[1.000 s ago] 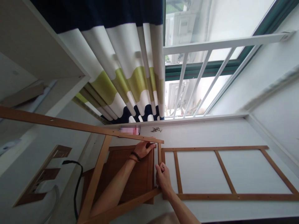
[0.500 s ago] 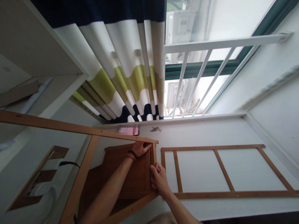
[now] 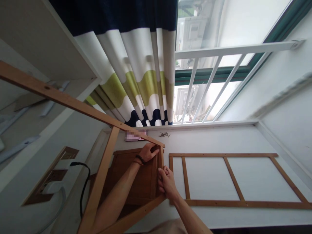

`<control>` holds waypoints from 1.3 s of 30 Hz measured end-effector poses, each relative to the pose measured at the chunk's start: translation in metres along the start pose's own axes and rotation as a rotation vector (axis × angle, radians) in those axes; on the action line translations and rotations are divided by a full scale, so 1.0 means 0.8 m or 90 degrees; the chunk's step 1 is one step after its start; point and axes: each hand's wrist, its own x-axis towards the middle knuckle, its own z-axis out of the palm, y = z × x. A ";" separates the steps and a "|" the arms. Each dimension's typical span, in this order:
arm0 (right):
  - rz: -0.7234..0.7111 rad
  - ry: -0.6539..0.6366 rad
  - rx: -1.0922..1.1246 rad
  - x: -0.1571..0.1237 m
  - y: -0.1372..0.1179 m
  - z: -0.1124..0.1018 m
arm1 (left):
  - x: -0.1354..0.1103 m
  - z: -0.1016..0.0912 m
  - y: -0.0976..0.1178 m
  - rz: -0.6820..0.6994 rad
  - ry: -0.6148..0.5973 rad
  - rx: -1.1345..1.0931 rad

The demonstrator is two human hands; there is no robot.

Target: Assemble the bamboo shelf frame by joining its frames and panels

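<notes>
A wooden frame [image 3: 83, 108] of long rails and crossbars is held at a tilt, its left part raised toward me. My left hand [image 3: 147, 152], with bracelets at the wrist, reaches through the frame and grips its far right corner; some fingertips are hidden behind the wood. My right hand [image 3: 167, 182] is closed around the short end bar [image 3: 161, 157] of the same frame, near the close corner. Beneath the frame and my left forearm sits a brown panelled wooden piece [image 3: 133, 177], partly covered.
A second wooden frame [image 3: 226, 204] lies flat on the white surface at right. Several screws [image 3: 164, 134] and a phone [image 3: 133, 135] lie near the window ledge. At left are plugs with a black cable [image 3: 85, 169] and a shelf. A curtain [image 3: 146, 58] and white railing [image 3: 229, 49] stand beyond.
The held frame's left part has swung upward, its far rail now steeper. Both hands keep their places at its right end. The view has shifted slightly.
</notes>
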 end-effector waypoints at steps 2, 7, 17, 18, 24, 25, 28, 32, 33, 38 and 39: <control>-0.008 0.004 -0.013 -0.002 0.000 0.000 | -0.001 -0.002 0.001 0.013 0.004 -0.030; -0.002 -0.018 -0.027 -0.010 -0.004 0.001 | 0.000 -0.004 -0.003 -0.014 -0.003 -0.093; -0.009 -0.054 -0.023 -0.011 -0.013 0.001 | -0.002 -0.007 -0.001 -0.069 -0.008 -0.056; -0.008 -0.056 -0.018 -0.010 -0.012 0.001 | -0.002 -0.007 0.000 -0.065 -0.012 -0.070; 0.014 -0.060 0.002 -0.002 -0.001 -0.001 | -0.003 -0.013 -0.003 -0.024 0.007 -0.111; 0.017 -0.063 0.005 0.000 0.000 -0.001 | -0.003 -0.014 -0.003 -0.023 0.010 -0.109; 0.031 -0.076 0.015 0.005 0.002 -0.001 | -0.003 -0.017 -0.002 -0.032 0.011 -0.099; 0.047 -0.080 0.041 0.006 0.008 0.001 | 0.000 -0.018 0.002 -0.036 -0.029 -0.076; 0.049 -0.077 0.047 0.005 0.009 0.002 | 0.000 -0.018 0.003 -0.032 -0.037 -0.068; 0.061 -0.069 0.063 0.002 0.010 0.006 | 0.000 -0.010 -0.002 -0.013 -0.024 -0.034; 0.064 -0.072 0.068 0.002 0.008 0.007 | -0.001 -0.008 -0.003 -0.012 -0.014 -0.024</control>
